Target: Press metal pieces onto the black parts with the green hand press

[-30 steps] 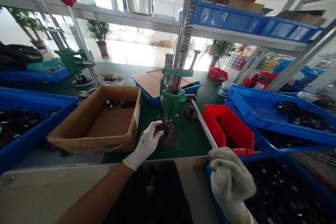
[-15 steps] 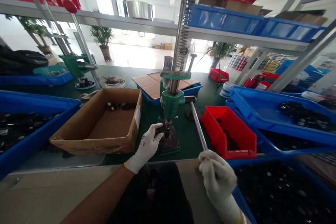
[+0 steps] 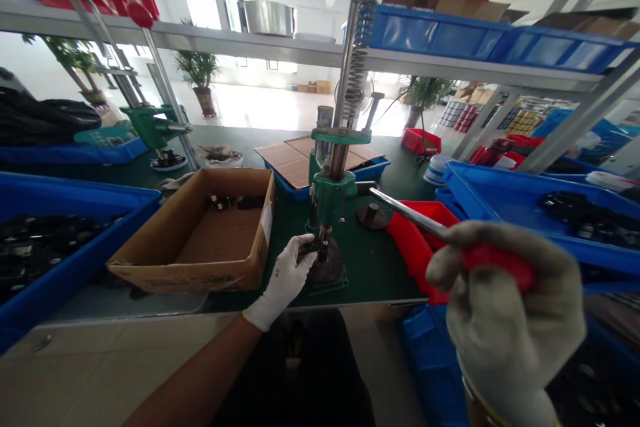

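My left hand, in a white glove, pinches a small black part at the base of a green hand press, beside the tip of its ram. My right hand, also gloved and slightly blurred, is wrapped round the red knob of the press lever. The lever slants out to the right from the press, over a red bin. Fingers partly hide the black part.
An open cardboard box and a blue tray of black parts lie on the left. Blue trays with black parts are stacked on the right. A second green press stands at the back left, below a shelf.
My right hand has risen and moved right with the lever, which was hanging steeply down. My left hand stays at the press base. The view has shifted slightly.
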`<state>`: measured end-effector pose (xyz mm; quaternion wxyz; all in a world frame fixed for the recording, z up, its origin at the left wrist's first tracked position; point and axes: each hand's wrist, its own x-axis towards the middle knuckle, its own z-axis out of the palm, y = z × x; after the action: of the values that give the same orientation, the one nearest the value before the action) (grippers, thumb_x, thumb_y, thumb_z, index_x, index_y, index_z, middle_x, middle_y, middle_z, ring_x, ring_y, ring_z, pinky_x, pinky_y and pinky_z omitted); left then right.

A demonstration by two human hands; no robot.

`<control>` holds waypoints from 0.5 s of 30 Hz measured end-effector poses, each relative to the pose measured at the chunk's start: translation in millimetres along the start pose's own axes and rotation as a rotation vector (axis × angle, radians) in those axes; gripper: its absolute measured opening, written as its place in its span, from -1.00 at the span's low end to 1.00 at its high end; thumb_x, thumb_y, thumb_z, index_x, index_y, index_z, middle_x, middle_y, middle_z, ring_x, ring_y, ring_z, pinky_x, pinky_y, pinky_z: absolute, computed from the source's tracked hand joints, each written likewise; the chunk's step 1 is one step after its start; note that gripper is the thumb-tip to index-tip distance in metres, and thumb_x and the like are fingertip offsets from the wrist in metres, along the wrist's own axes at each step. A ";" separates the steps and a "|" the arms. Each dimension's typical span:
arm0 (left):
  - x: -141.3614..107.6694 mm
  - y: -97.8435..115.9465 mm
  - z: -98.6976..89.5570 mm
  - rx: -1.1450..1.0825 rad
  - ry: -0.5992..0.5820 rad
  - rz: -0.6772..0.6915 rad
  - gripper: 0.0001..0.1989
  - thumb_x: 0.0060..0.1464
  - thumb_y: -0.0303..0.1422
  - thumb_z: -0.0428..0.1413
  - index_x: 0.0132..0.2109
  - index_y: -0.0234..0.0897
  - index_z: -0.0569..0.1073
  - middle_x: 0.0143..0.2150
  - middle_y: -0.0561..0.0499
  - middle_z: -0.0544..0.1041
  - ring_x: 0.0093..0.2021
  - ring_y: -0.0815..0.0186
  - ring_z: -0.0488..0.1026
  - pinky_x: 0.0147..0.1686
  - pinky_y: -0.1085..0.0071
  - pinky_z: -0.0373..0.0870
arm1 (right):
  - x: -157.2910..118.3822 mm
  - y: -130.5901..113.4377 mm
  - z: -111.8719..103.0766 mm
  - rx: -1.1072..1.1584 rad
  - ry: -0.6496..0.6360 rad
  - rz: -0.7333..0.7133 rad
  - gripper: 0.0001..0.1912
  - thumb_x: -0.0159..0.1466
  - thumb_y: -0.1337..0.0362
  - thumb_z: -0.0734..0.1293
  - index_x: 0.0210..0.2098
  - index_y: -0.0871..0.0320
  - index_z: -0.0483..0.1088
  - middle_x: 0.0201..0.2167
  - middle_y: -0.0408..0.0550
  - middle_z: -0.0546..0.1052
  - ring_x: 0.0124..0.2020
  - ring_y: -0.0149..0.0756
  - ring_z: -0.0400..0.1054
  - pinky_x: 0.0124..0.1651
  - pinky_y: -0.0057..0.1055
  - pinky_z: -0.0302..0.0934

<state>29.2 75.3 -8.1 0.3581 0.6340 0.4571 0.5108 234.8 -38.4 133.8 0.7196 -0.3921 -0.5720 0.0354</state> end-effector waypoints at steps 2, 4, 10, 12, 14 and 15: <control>0.7 2.9 1.5 -0.073 0.023 -0.031 -0.71 0.14 -0.39 0.16 0.03 -0.26 0.47 0.01 -0.09 0.61 0.06 0.21 0.57 0.15 0.20 0.50 | 54.1 -8.4 21.0 0.103 0.029 0.004 -0.75 0.39 0.26 0.36 0.06 0.00 0.45 -0.21 -0.10 0.51 -0.52 -0.48 0.34 -0.53 -0.46 0.25; 2.3 6.8 1.8 -0.140 0.035 -0.048 -0.71 0.12 -0.37 0.18 0.01 -0.25 0.48 0.00 -0.08 0.61 0.04 0.22 0.57 0.13 0.22 0.51 | 106.6 -3.9 43.5 0.153 -0.054 0.027 -0.64 0.39 0.21 0.36 0.16 0.08 0.37 -0.20 -0.11 0.50 -0.55 -0.55 0.27 -0.56 -0.52 0.20; -3.9 22.9 -8.0 -0.454 0.124 -0.272 -0.65 0.01 -0.30 0.31 -0.05 -0.29 0.50 -0.08 -0.04 0.61 -0.09 0.29 0.57 0.02 0.33 0.52 | 106.0 40.5 79.8 0.015 -0.071 0.144 -0.55 0.31 0.33 0.40 0.16 0.17 0.30 -0.02 0.04 0.51 -0.40 -0.47 0.40 -0.40 -0.48 0.34; -15.7 28.4 -11.7 -0.633 0.145 -0.372 -0.57 -0.01 -0.27 0.35 -0.01 -0.28 0.48 -0.07 -0.03 0.61 -0.14 0.33 0.57 -0.04 0.38 0.53 | 44.6 52.8 82.4 -0.068 -0.005 0.185 -0.65 0.26 0.28 0.44 0.02 0.15 0.37 -0.19 -0.01 0.53 -0.42 -0.41 0.38 -0.40 -0.44 0.36; -32.3 33.6 -13.9 -0.744 0.133 -0.422 -0.55 -0.01 -0.27 0.37 0.01 -0.26 0.47 -0.06 -0.03 0.61 -0.14 0.33 0.58 -0.04 0.38 0.52 | -20.6 62.1 83.8 -0.088 -0.248 0.329 -0.75 0.23 0.21 0.45 -0.14 0.16 0.45 -0.40 -0.09 0.52 -0.49 -0.39 0.37 -0.46 -0.46 0.34; -41.6 36.0 -14.6 -0.762 0.113 -0.428 -0.56 0.00 -0.27 0.36 0.01 -0.25 0.47 -0.05 -0.04 0.61 -0.11 0.31 0.58 -0.01 0.37 0.52 | -48.0 65.2 84.3 -0.065 -0.318 0.408 -0.79 0.25 0.21 0.43 -0.17 0.17 0.47 -0.41 -0.08 0.54 -0.49 -0.39 0.38 -0.45 -0.46 0.35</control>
<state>20.2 24.0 14.9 0.6385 0.3186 0.3761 0.5911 172.5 26.8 59.3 0.5854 -0.5118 -0.5879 0.2228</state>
